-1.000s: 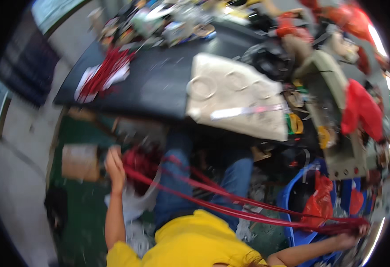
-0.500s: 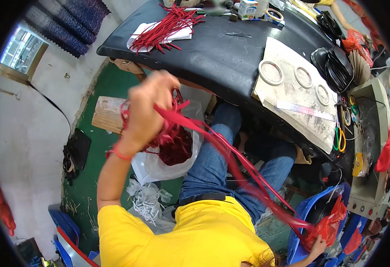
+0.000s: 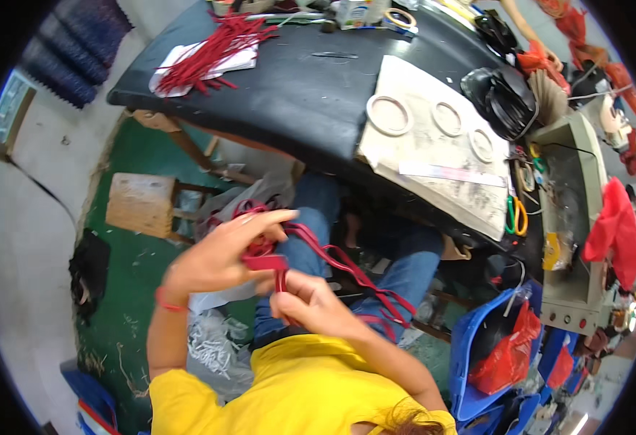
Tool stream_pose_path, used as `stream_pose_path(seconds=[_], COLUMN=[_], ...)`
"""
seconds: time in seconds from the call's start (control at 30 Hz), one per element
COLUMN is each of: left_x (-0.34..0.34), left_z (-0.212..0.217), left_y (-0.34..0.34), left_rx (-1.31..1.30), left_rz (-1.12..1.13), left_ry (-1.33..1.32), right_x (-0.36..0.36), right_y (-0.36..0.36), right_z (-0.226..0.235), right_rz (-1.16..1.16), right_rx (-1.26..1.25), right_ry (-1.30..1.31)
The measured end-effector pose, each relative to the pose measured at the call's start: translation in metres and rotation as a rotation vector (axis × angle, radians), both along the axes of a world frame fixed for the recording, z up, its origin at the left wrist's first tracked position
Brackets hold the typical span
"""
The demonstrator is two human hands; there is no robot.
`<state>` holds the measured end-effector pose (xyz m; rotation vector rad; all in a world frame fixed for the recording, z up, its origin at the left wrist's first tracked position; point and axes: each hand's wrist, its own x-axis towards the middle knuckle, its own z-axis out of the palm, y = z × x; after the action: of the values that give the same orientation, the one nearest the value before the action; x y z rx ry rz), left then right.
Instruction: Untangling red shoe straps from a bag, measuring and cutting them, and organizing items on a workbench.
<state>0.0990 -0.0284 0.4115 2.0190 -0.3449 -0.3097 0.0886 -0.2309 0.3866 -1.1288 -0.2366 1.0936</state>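
Your left hand [image 3: 216, 257] and right hand [image 3: 310, 304] both pinch the red straps [image 3: 332, 264], which trail toward four o'clock over your lap.

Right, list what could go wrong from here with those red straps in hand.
1. The red straps trail in long loops from both hands across the lap toward the blue bin; they could snag or tangle there.
2. The left hand and right hand pinch only the strap ends, so a loose strap might slip out of the bunch.
3. The white plastic bag sits open right behind the hands; a pull may drag it over.
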Motion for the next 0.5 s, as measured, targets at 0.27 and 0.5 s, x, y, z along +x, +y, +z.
stream_pose_path(seconds=[0.27, 0.5], left_x=[-0.047, -0.033], left_z=[-0.265, -0.13], left_y=[0.017, 0.058], left_rx=[0.23, -0.054], left_rz=[0.369, 1.031], left_ry=[0.289, -0.003], right_x=[0.02, 0.025], right_y=[-0.065, -0.124], right_z=[0.046, 0.051], right_rz=[-0.087, -0.552], right_rx=[-0.092, 0.478], right_ry=[-0.423, -0.36])
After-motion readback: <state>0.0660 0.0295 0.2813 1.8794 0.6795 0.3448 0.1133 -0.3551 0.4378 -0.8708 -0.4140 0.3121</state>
